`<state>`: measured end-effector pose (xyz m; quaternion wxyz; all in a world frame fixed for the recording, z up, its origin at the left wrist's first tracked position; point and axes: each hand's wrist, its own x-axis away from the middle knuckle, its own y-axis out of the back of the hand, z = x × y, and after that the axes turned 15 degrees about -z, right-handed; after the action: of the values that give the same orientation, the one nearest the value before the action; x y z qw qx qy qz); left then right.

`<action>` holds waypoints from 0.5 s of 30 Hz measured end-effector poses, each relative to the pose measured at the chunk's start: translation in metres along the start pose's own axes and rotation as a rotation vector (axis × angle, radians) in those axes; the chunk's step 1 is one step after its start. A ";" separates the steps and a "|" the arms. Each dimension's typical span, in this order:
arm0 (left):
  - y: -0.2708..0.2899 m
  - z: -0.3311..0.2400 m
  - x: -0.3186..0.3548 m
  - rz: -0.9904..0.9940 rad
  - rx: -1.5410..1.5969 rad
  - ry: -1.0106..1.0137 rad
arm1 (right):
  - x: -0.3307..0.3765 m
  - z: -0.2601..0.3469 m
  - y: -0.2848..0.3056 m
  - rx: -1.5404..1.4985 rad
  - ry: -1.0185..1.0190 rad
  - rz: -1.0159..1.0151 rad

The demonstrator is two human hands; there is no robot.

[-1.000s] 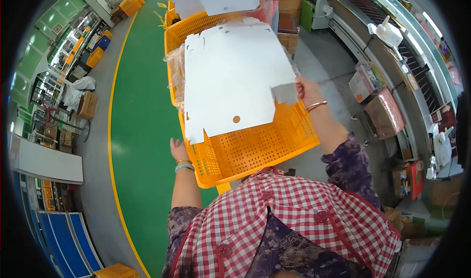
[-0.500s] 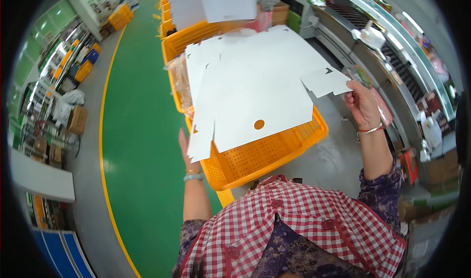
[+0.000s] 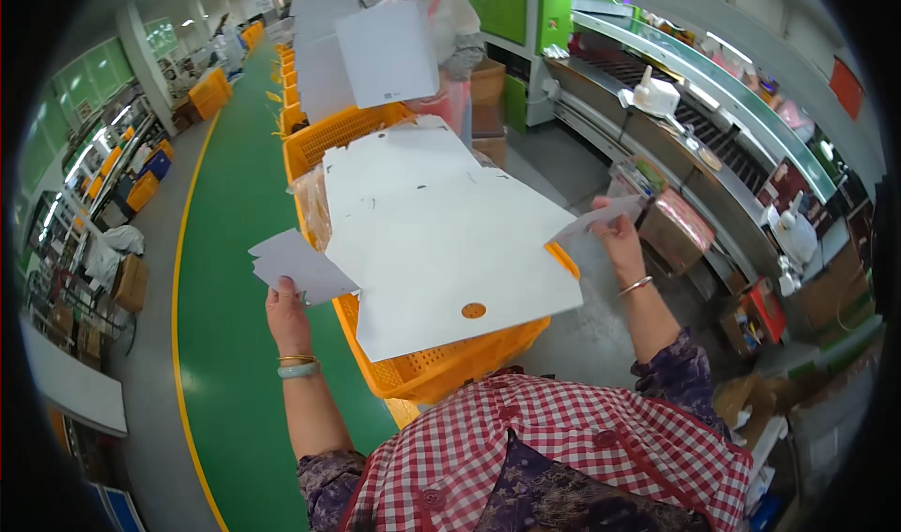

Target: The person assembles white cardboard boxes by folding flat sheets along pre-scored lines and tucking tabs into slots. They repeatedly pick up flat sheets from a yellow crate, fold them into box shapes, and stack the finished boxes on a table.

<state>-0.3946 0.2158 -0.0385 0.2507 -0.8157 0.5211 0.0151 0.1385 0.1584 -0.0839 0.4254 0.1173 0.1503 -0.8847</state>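
Note:
A large white die-cut sheet point(image 3: 450, 241), cardboard-like, lies across the top of an orange plastic basket point(image 3: 450, 371). It has a round hole near its front edge. At its left side, my left hand point(image 3: 289, 321) pinches a flap point(image 3: 298, 262) that is bent up. My right hand point(image 3: 621, 250) grips another flap point(image 3: 593, 217) at the right side, also tilted up. Both hands are closed, with fingers partly hidden behind the flaps. Whether more sheets lie underneath, I cannot tell.
A person point(image 3: 460, 35) stands beyond the basket, near another white sheet point(image 3: 387, 53). More orange baskets line the green walkway point(image 3: 244, 279) at left. A conveyor point(image 3: 713, 124) runs along the right, with a carton point(image 3: 676, 227) holding pink-wrapped contents beside it.
My left hand has moved out to the left and now holds the left flap, bent up. The right flap has tilted upward in my right hand. The view has shifted, showing more ahead.

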 end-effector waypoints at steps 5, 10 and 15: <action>-0.014 -0.044 0.027 -0.020 -0.234 -0.087 | -0.015 0.014 -0.023 -0.017 -0.155 0.194; -0.105 -0.096 0.070 0.323 -0.455 -0.105 | -0.017 0.114 -0.058 0.662 0.661 0.681; -0.150 -0.134 0.091 0.555 -0.648 -0.039 | -0.028 0.144 -0.075 0.388 1.081 0.728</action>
<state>-0.2561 0.1323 0.1122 -0.0224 -0.6808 0.6844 0.2602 0.0845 0.1701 0.0713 0.5324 0.6602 0.1313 -0.5133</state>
